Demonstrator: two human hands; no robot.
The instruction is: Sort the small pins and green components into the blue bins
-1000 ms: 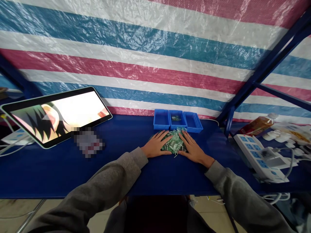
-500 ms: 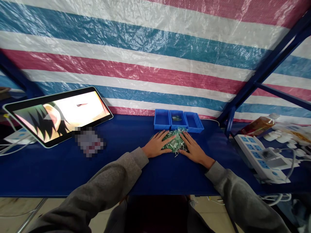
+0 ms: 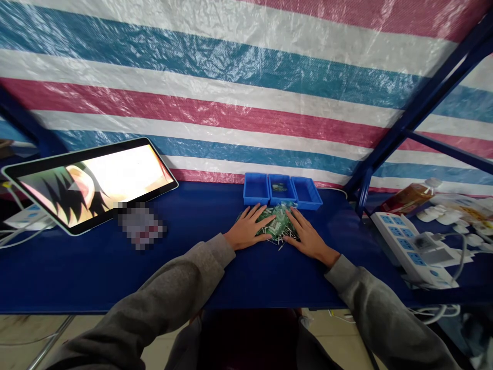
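Observation:
A pile of small green and silvery pieces (image 3: 278, 225), with thin white and dark sticks at its front, lies on the blue table (image 3: 269, 277). My left hand (image 3: 247, 229) rests with spread fingers on the pile's left side. On the right side lies my right hand (image 3: 308, 237), its fingers also apart. Behind the pile stand three blue trays side by side: the left tray (image 3: 256, 189), the middle tray (image 3: 282, 200) with a few green pieces in it, and the right tray (image 3: 307, 194).
A tablet (image 3: 92, 185) with a lit screen stands at the left, beside a blurred-out item (image 3: 141, 226). At the right are a white power strip (image 3: 408, 246) with plugs and cables, a bottle (image 3: 414, 197) and white objects (image 3: 442, 213). A blue frame (image 3: 416, 110) rises there.
Both hands remain spread on the pile, almost unmoved. The whole view has shifted very slightly, and the picture on the tablet has changed a little.

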